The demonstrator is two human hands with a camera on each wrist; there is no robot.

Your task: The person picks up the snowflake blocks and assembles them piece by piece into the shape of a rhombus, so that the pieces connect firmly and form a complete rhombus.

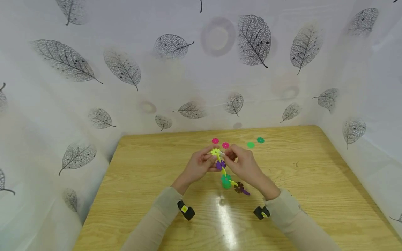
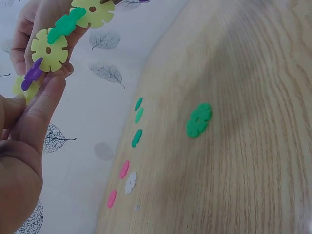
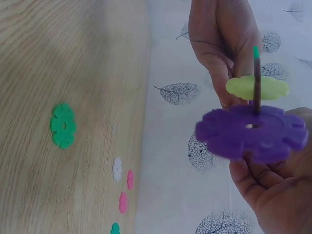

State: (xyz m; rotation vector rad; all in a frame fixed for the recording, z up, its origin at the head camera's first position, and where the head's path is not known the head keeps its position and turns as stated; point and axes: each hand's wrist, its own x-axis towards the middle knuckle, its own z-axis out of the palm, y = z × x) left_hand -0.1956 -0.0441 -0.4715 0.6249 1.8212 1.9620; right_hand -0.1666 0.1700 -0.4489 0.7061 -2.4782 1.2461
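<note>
Above the table [image 1: 150,157] hangs a multicoloured notched-disc chain [image 1: 226,179]; left grip [image 1: 198,165], right grip [image 1: 246,165] pinch it.

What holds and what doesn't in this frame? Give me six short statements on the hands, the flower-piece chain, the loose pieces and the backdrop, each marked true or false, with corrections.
1. The left hand holds a chain of flower-shaped pieces. True.
2. The chain's dangling end is a pink piece. False: it is a purple piece.
3. Two pink pieces lie on the table. True.
4. The white piece is linked into the chain. False: the white piece lies on the table by the pink pieces.
5. A loose green piece lies on the table. True.
6. The backdrop is printed with stripes. False: it shows leaves.
</note>
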